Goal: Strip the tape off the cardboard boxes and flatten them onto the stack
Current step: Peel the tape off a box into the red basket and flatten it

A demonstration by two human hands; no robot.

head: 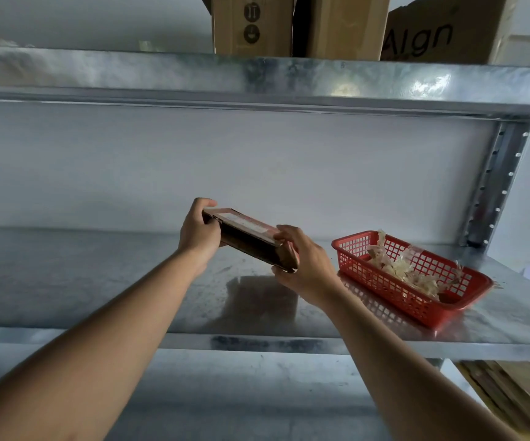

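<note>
The small, flat brown cardboard box [249, 238] was held in the air above the galvanised metal shelf [129, 281], tilted so that its far-left end sat higher than its near-right end. Both hands had it, one at each end. The left hand [198, 232] curled round the raised end, thumb over the top edge; the right hand [305, 265] gripped the lower end, fingers wrapped over the corner. Held that way, the top face was turned toward the person, probably so the tape could be found and picked at.

That top face carried a pale label or strip with a reddish border; whether tape remained on it could not be told. The long side facing the camera looked dark and worn.

Just right of the right hand, a red plastic mesh basket [467, 300] rested on the shelf, holding crumpled pale strips [400, 268], seemingly peeled tape kept close for dropping. Below right, flattened cardboard [518, 386] lay stacked. Larger brown cartons [254, 23] stood on the upper shelf.
</note>
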